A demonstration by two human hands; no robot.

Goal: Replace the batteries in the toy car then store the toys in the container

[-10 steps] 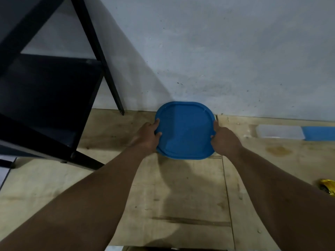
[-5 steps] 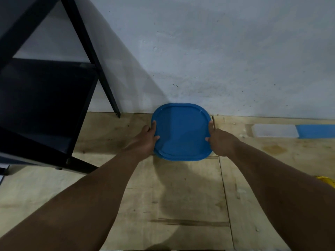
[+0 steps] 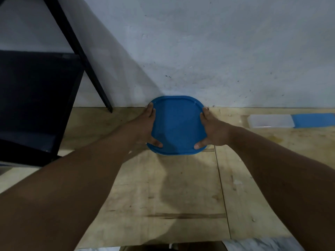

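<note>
Head view, what do you see?

— Two bare arms reach out over a wooden floor (image 3: 181, 187); they hold a blue lid (image 3: 176, 124) that sits on a container, right up against the white wall (image 3: 199, 51).

— What do the hands do?

— The left hand (image 3: 145, 127) is on the lid's left side; its fingers wrap the edge and its thumb lies on top near the front; the right hand (image 3: 212, 131) does the same on the right side; both hands are clamped on the lid.

— Can you see the box under it?

— Only a thin pale bit at the front; I cannot tell what is inside.

— Anything else?

— A black metal rack (image 3: 36, 96) stands on the left; a clear box (image 3: 270, 121) lies by the wall on the right, touching a flat blue piece (image 3: 315, 120).
</note>
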